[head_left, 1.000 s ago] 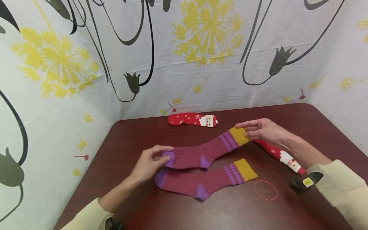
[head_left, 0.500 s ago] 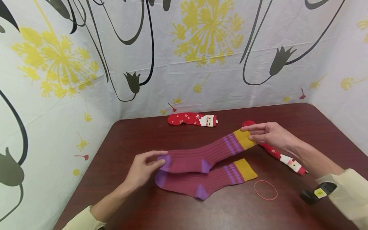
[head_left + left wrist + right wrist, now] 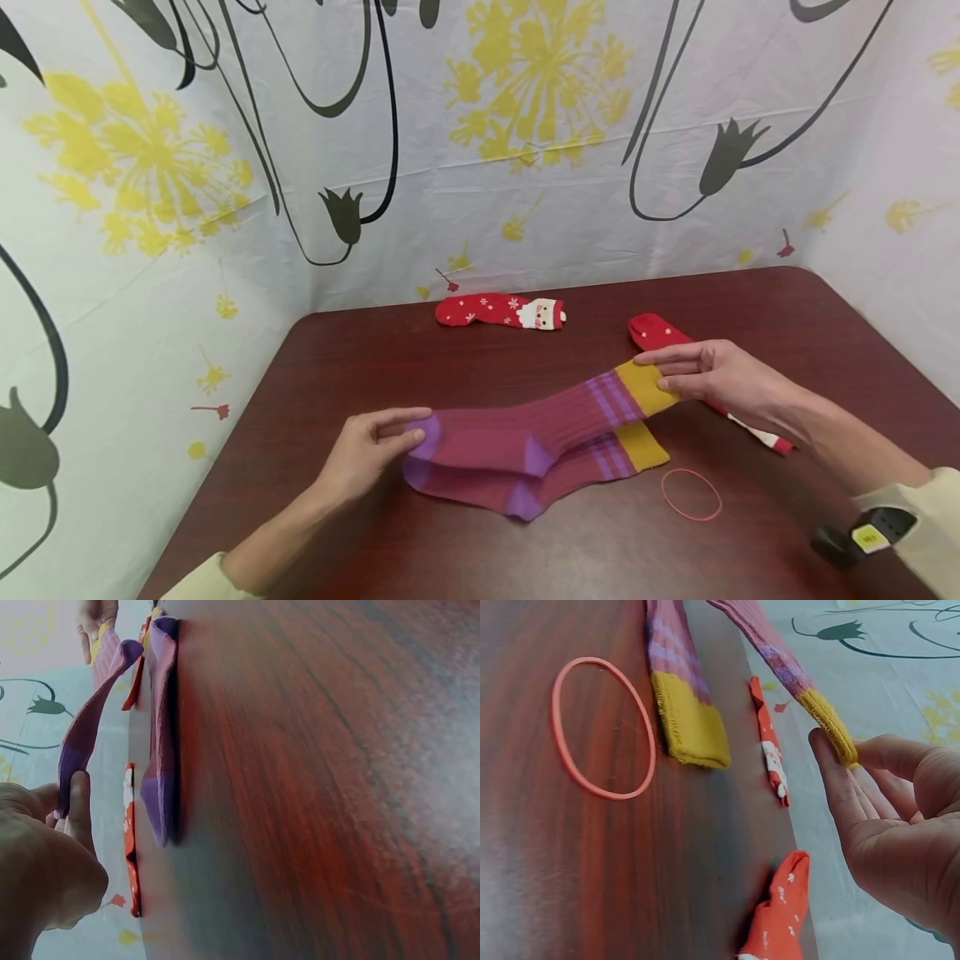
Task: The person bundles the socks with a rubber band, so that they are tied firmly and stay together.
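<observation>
A maroon sock with purple toe and heel (image 3: pixel 487 433) is stretched between the two hands, clear of the tabletop (image 3: pixel 592 550), as both wrist views show. Its long axis runs left to right from the toe, and its mustard cuff is farther from the person than its toe. The matching sock (image 3: pixel 476 492) lies flat on the tabletop below it and a little nearer the person, pointing the same way, toe left and cuff right; in the head view the raised sock covers part of it.

The left hand (image 3: pixel 363 450) pinches the raised toe between thumb and fingers, and is the nearer of the two to the lower sock, close by its toe. The right hand (image 3: pixel 723 379) pinches the cuff with thumb and fingertips, beyond the lower cuff; its other fingers are fairly straight.

A reddish elastic band (image 3: pixel 556 712) lies near the lower cuff, on the person's side and apart from it. One red Santa sock (image 3: pixel 487 310) rests along the back of the tabletop; another (image 3: pixel 652 332) slants behind the right hand, which partly hides it. Past the back edge hangs a flower-printed cloth (image 3: pixel 570 242).
</observation>
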`<state>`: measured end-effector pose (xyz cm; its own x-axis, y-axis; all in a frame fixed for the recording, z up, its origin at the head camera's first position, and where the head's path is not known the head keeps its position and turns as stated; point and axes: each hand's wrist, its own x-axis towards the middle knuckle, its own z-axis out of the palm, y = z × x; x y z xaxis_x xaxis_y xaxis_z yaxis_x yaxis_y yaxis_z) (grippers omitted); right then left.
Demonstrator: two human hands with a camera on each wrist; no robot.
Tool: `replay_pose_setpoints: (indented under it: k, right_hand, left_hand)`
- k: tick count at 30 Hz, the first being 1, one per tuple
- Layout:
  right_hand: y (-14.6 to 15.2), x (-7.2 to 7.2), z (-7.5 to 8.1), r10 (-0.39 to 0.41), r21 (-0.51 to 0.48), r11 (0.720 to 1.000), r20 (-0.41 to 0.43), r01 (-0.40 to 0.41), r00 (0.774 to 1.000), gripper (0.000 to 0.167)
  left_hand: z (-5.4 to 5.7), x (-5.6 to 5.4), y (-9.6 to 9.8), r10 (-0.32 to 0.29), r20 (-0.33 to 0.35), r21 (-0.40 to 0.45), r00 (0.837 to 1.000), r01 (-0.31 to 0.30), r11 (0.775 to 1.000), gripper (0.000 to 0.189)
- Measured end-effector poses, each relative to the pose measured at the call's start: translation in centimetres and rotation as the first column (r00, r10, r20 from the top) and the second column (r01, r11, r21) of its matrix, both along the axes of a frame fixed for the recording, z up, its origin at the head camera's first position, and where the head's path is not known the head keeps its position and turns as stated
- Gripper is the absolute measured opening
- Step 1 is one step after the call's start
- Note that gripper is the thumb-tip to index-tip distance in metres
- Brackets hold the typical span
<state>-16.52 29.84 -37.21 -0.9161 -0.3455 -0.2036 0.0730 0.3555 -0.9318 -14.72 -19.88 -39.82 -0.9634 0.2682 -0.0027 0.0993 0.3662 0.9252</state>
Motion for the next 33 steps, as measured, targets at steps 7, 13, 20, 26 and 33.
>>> replay_pose_setpoints:
  k: [7,13,20,26,33]
  right_hand:
    - [0.0,0.8,-0.7,0.026,-0.077,0.997,0.054,-0.022,0.998,0.054]
    - [-0.1,1.4,-1.3,0.057,-0.178,0.983,0.105,-0.038,0.993,0.053]
    - [-0.1,1.9,-1.9,0.113,-0.22,0.972,0.109,-0.087,0.988,0.049]
    - [-0.4,2.2,-2.6,0.133,-0.233,0.967,0.107,-0.105,0.985,0.049]
    - [-0.8,2.3,-3.4,0.129,-0.196,0.975,0.107,-0.107,0.986,0.049]
  left_hand:
    - [-0.3,0.3,-0.5,-0.047,0.066,0.021,0.997,0.046,0.999,0.032]
    - [-0.3,0.7,-1.0,-0.089,0.127,0.06,0.988,0.082,0.995,0.034]
    - [-0.3,0.9,-1.7,-0.141,0.166,0.053,0.976,0.134,0.99,0.034]
    - [-0.5,0.8,-2.1,-0.211,0.172,0.068,0.962,0.202,0.977,0.036]
    - [-1.1,0.6,-2.2,-0.23,0.158,0.055,0.96,0.224,0.973,0.033]
